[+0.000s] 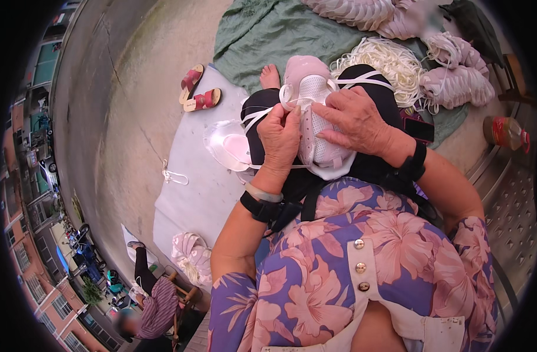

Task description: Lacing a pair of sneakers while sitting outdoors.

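Observation:
Across my lap lies a pink and white shoe upper (305,66), its toe pointing away from me, with a white mesh tongue and a row of eyelets. My left hand (278,136) pinches a white shoelace (285,94) at the left eyelet edge, thumb and forefinger together. Bent over the opposite side, my right hand (360,120) has its fingertips on the upper near the tongue; whether it grips lace there is hidden. More white lace stretches over both my knees. Left of my lap rests another pale upper (228,144) with a pink inside.
A heap of white laces (381,63) lies beyond my right knee, beside stacked pink uppers (456,89) on a green cloth (268,36). A phone (418,130) and an oil bottle (505,132) are at right. Red sandals (201,101) stand at left; a person (159,305) sits lower left.

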`<state>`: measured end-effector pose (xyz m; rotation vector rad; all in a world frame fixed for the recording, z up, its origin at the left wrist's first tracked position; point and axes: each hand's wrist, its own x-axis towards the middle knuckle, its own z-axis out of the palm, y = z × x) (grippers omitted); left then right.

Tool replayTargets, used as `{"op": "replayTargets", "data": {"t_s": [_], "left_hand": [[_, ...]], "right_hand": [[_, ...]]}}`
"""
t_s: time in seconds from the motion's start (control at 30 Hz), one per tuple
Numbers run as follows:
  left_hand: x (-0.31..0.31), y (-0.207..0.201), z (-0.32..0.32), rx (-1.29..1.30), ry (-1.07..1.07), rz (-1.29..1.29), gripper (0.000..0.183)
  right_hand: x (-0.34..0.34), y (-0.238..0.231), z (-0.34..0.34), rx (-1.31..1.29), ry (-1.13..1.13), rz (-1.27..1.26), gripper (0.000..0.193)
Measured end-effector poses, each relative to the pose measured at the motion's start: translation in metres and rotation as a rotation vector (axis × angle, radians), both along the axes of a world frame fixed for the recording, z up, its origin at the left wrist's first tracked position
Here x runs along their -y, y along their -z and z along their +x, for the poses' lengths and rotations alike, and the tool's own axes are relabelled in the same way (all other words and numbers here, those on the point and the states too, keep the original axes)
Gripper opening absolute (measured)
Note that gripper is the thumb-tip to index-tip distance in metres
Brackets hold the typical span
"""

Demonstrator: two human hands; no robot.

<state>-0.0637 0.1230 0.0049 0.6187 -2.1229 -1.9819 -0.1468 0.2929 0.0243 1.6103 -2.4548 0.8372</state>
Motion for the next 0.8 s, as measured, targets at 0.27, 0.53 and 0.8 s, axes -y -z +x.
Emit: {"op": "replayTargets", "data": {"t_s": [0.27,0.53,0.8], "left_hand": [[-0.001,-0.001,-0.009,-0.245,0.071,-0.576,0.006],[-0.004,-0.003,-0.015,-0.248,0.176,-0.778,0.003],[-0.002,-0.007,-0.009,0.052,0.068,-0.494,0.027]], "right_hand": [[-0.002,0.002,0.001,0.075,0.013,-0.038,0.047],[-0.002,0.000,0.002,0.111,0.006,0.003,0.049],[-0.002,0.004,-0.001,0.124,0.040,-0.033,0.041]]}}
